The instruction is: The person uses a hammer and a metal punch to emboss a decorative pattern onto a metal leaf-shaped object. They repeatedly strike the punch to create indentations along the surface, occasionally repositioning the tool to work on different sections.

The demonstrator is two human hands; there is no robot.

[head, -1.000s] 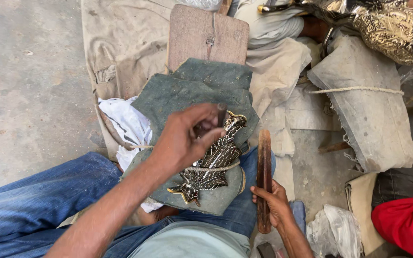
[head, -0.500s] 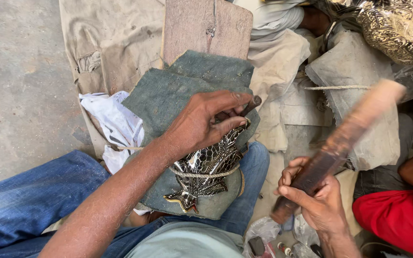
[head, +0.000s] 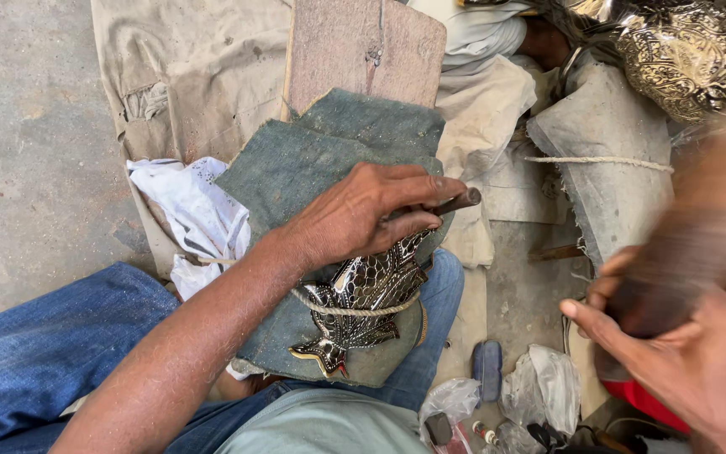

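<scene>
While the left hand pinched a thin dark metal punch between thumb and fingers, its tip pointed down at the embossed metal fish. That fish lay on a grey-green padded block across the person's lap, tied on with a cord. Off to the right, the right hand was closed around a blurred wooden mallet, raised well apart from the punch. A white rag lay beside the block.
</scene>
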